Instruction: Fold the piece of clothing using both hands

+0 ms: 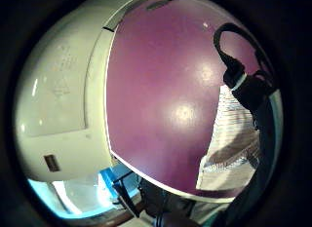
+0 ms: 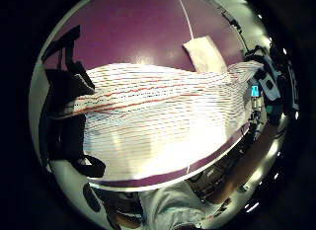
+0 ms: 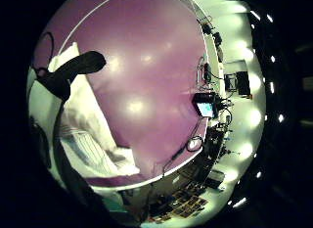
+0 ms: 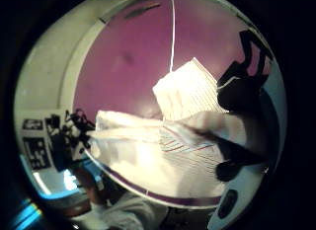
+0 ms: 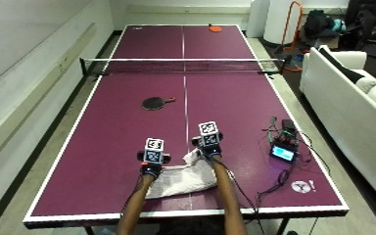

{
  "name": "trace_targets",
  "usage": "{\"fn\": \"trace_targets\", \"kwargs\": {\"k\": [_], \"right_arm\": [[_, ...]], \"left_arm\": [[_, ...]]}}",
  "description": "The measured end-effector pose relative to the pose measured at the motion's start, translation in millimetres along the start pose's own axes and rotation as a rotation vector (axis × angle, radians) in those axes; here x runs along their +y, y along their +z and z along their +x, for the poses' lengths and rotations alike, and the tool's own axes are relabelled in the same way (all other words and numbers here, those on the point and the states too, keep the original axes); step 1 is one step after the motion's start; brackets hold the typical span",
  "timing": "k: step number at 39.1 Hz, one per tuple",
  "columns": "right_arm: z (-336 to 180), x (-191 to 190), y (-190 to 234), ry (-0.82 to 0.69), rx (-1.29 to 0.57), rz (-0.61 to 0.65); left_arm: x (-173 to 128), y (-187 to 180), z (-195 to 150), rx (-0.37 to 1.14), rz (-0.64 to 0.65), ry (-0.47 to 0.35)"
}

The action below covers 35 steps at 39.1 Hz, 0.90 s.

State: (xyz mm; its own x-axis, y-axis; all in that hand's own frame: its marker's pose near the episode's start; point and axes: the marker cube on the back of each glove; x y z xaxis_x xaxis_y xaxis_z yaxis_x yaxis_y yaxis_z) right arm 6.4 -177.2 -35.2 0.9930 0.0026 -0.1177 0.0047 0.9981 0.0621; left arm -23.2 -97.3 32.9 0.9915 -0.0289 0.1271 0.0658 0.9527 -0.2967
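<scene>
A white piece of clothing with thin red and dark stripes (image 5: 178, 181) lies near the front edge of the purple table (image 5: 109, 147). My left hand (image 5: 152, 164) grips its left far edge. My right hand (image 5: 207, 146) pinches its right far corner, raised a little. In the left thumb side palm view the striped cloth (image 2: 163, 121) stretches taut away from my curled fingers (image 2: 64, 92). In the right thumb side palm view the cloth (image 4: 148, 156) bunches under my fingers (image 4: 237, 92), and a flat part of it (image 4: 190, 92) lies on the table beyond.
A black paddle (image 5: 155, 103) lies mid-table and the net (image 5: 183, 65) crosses farther off. A red paddle (image 5: 215, 28) sits at the far end. A small screen device (image 5: 284, 152) with cables and a white disc (image 5: 298, 186) lie by the right edge. A white sofa (image 5: 351, 112) stands to the right.
</scene>
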Motion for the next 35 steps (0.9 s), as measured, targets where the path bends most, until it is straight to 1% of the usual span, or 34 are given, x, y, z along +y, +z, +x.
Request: {"fn": "trace_targets", "kwargs": {"k": [3, 5, 7, 10, 12, 14, 16, 18, 20, 22, 24, 26, 28, 31, 33, 35], "right_arm": [[-3.9, -6.5, 6.9, 0.003, -0.055, 0.029], [0.5, -4.9, 8.2, 0.031, -0.073, 0.041], [7.6, 4.1, 8.4, 0.054, -0.108, 0.039], [21.5, 24.0, 7.3, 0.084, -0.207, 0.091], [32.6, 39.7, 11.3, 0.122, -0.262, 0.142], [45.9, 60.9, 22.9, 0.184, -0.288, 0.153], [58.4, 83.1, 37.8, 0.253, -0.298, 0.147], [66.0, 104.9, 52.0, 0.315, -0.293, 0.117], [68.7, 125.3, 65.5, 0.366, -0.263, 0.067], [69.8, 139.4, 78.0, 0.412, -0.211, 0.037], [70.4, 145.8, 86.5, 0.442, -0.167, 0.038], [70.8, 148.1, 91.1, 0.454, -0.140, 0.043], [72.5, 149.9, 96.6, 0.463, -0.099, 0.055], [71.9, 153.7, 105.3, 0.463, -0.056, 0.068], [70.2, 155.6, 106.5, 0.453, -0.065, 0.071], [76.0, 154.1, 104.6, 0.459, -0.060, 0.094]], "left_arm": [[-8.0, 11.9, -0.3, 0.018, 0.009, 0.011], [-10.5, 15.2, -2.7, 0.024, 0.034, -0.004], [-11.5, 16.3, -6.9, 0.028, 0.084, -0.035], [-4.1, 18.5, -12.0, 0.050, 0.138, -0.072], [6.5, 21.5, -13.2, 0.063, 0.158, -0.076], [11.0, 29.2, -14.3, 0.055, 0.218, -0.063], [4.9, 49.3, -14.9, 0.030, 0.288, -0.034], [4.1, 69.6, -13.6, 0.009, 0.314, -0.005], [16.3, 76.3, -10.9, -0.007, 0.317, 0.007], [37.6, 73.3, -8.7, -0.031, 0.305, -0.001], [64.9, 62.0, -9.1, -0.067, 0.285, -0.027], [80.5, 55.7, -10.2, -0.096, 0.263, -0.050], [80.7, 63.5, -5.7, -0.086, 0.231, -0.026], [67.0, 82.4, 8.5, -0.030, 0.226, 0.058], [66.2, 81.3, 18.5, 0.005, 0.242, 0.098], [64.6, 77.1, 29.2, 0.028, 0.259, 0.121]]}}
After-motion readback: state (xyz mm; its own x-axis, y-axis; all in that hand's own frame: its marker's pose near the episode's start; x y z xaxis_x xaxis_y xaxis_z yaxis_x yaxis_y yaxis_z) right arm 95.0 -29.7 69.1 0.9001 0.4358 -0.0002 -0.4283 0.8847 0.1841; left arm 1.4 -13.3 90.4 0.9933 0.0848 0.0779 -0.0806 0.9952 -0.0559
